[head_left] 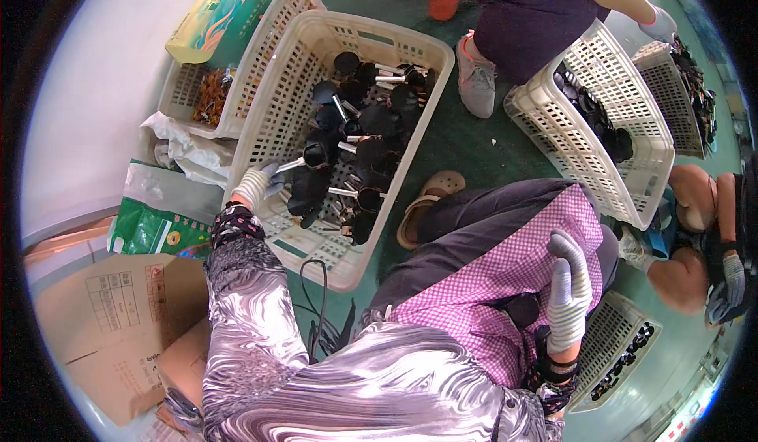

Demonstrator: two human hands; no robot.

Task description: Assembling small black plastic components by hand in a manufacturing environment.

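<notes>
My left hand (pixel 259 185), in a striped glove with grey fingertips, reaches over the near left side of a large cream plastic basket (pixel 355 272). Its fingers close on the silver shaft of a black, ladle-like piece (pixel 314 155). Many similar black pieces with round heads and short silver shafts (pixel 375 118) lie jumbled in that basket. Above my lap, my right hand (pixel 570 290) is raised with fingers stretched up and nothing visible in it. Below it, on the pink checked cloth (pixel 474 300), rests a round black piece (pixel 522 311), partly hidden.
At right stand a tilted cream basket (pixel 545 138) of black pieces and a low basket (pixel 588 391). Co-workers sit nearby; one gloved hand (pixel 733 280) shows far right. On the left are a green box (pixel 237 23), a green bag (pixel 154 225) and cardboard (pixel 110 331). A black cable (pixel 322 300) hangs near my knees.
</notes>
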